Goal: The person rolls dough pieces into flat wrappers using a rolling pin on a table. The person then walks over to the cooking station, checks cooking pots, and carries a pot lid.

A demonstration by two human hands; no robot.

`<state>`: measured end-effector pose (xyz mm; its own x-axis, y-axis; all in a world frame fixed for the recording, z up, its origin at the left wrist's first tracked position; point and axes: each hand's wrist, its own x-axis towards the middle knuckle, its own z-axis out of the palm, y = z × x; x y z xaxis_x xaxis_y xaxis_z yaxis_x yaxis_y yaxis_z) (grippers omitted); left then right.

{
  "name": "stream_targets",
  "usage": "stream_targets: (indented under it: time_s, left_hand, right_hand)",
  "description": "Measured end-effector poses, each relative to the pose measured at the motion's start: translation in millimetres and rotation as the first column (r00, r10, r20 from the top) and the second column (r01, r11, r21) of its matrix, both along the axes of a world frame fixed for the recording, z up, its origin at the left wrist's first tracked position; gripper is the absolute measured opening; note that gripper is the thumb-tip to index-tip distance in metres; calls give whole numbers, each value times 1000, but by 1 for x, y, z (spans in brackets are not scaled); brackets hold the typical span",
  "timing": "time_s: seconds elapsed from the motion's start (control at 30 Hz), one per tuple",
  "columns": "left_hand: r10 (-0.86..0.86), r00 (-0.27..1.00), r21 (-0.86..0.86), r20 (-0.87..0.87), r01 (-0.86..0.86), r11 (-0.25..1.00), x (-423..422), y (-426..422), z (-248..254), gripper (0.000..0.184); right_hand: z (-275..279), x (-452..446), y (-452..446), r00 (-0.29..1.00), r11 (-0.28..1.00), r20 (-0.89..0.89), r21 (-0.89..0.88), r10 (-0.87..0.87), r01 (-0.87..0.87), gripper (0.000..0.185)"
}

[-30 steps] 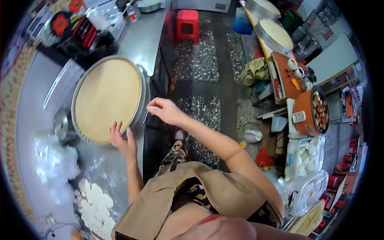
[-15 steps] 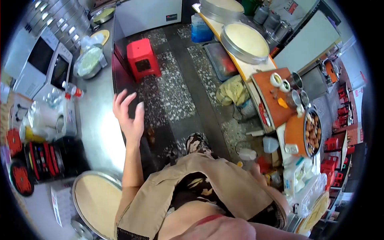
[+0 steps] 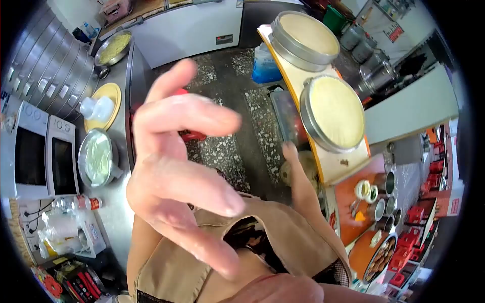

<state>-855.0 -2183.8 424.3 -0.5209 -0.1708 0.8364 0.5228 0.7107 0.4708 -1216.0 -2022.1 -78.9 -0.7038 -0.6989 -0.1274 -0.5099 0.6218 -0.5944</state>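
My left hand (image 3: pixel 174 171) is raised close to the camera, fingers spread and slightly bent, with nothing in them. A whitish film shows on its fingertips. Lower and farther off, my right hand (image 3: pixel 291 151) reaches forward beside the long table (image 3: pixel 331 164); its fingers are too small and foreshortened to read. Closest to it stands a round metal tray (image 3: pixel 337 113) filled level with a smooth pale-yellow layer. Behind that sits a similar round tray (image 3: pixel 308 35) on the same table.
Along the left runs a steel counter (image 3: pixel 113 212) with a bowl under plastic wrap (image 3: pixel 98 157), a yellow round board (image 3: pixel 115 101), microwaves (image 3: pixel 38 156) and stacked steamers (image 3: pixel 45 60). A red stool (image 3: pixel 192 135) is mostly hidden behind my left hand. Cups (image 3: pixel 386 182) and a brown pot (image 3: pixel 374 257) stand right.
My left hand has come up from beside the counter to close before the camera. My right arm now stretches forward. The view has shifted ahead, bringing the trays nearer.
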Motion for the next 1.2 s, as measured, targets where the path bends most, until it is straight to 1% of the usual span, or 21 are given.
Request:
stream_targets:
  time_s: [0.03, 0.1, 0.2, 0.27, 0.37, 0.43, 0.5, 0.53, 0.6, 0.63, 0.7, 0.73, 0.8, 0.83, 0.9, 0.93, 0.97, 1.03, 1.1, 1.13, 1.2]
  left_hand:
    - [-46, 999, 11, 24, 46, 999, -19, -29, 4, 67]
    - [-169, 982, 28, 82, 167, 986, -58, -92, 2, 68]
    - [-325, 943, 110, 76, 316, 943, -108, -188, -15, 65]
    - [-405, 914, 126, 6, 401, 907, -147, -257, -30, 63]
    - [-568, 814, -124, -118, 556, 822, -233, -379, -41, 59]
    - [-540, 787, -94, -299, 539, 837, -291, -425, -43, 57]
    - [-533, 762, -70, -368, 549, 833, -334, -477, -36, 56]
    - [-556, 798, -49, -232, 562, 826, -350, -507, -23, 55]
    - [-588, 805, -46, -82, 586, 809, -404, -562, -18, 55]
    - [-641, 762, -57, -92, 638, 768, -436, -589, -23, 54]
    - [-694, 714, -57, -93, 692, 719, -493, -634, -32, 53]
    - [-703, 706, -87, -87, 697, 711, -524, -658, -31, 53]
    - [-737, 675, -102, -49, 730, 676, -577, -701, -33, 52]
    - [-758, 652, -99, -34, 752, 651, -602, -719, -33, 52]
    - [-793, 609, -90, -11, 790, 607, -651, -757, -28, 51]
    - [-809, 587, -73, -2, 807, 586, -674, -774, -25, 51]
    - [-825, 566, -56, 7, 824, 564, -697, -792, -23, 51]
    - [-822, 552, 142, 142, 811, 568, -735, -824, -10, 49]
    - [-832, 494, 233, 252, 804, 548, -782, -863, -7, 46]
    - [-765, 536, 181, 356, 764, 619, -808, -881, -8, 44]
    - [-700, 588, 117, 405, 726, 678, -867, -905, -26, 36]
  right_hand:
    - [51, -13, -89, 997, 1000, 69, -16, 17, -16, 38]
    - [119, -23, -227, 988, 896, 73, -435, 135, -90, 31]
    - [145, -46, -355, 926, 800, 142, -559, 350, -217, 26]
    - [174, -59, -404, 910, 742, -58, -558, 412, -372, 24]
    - [90, -114, -404, 946, 912, 49, -289, 319, -293, 26]
    - [51, -147, -375, 973, 975, 121, -130, 196, -180, 32]
    - [16, -181, -343, 923, 985, 365, 162, -120, 64, 36]
    - [-32, -198, -320, 915, 971, 327, 116, -237, 210, 36]
    - [-36, -231, -317, 659, 867, 571, 235, -489, 440, 33]
    - [-50, -260, -334, 649, 862, 578, 228, -494, 453, 33]
    - [-79, -306, -370, 412, 777, 768, 171, -490, 606, 29]
    - [-43, -329, -430, 383, 727, 742, 200, -550, 657, 28]
    - [-34, -387, -545, 589, 849, 713, 15, -380, 529, 29]
    - [40, -404, -615, 676, 915, 695, -66, -244, 398, 33]
    - [87, -448, -734, 831, 951, 543, -178, -119, 253, 30]
    - [100, -459, -780, 832, 864, 555, -407, -24, 296, 27]
    - [135, -474, -820, 923, 833, 365, -543, 120, 107, 28]
    - [208, -497, -872, 931, 807, 288, -591, 225, -12, 28]
    - [246, -529, -894, 845, 840, 454, -543, 283, 11, 27]
    - [238, -547, -900, 866, 819, 430, -572, 253, 45, 27]
    - [235, -581, -894, 933, 848, 358, -507, 43, 156, 28]
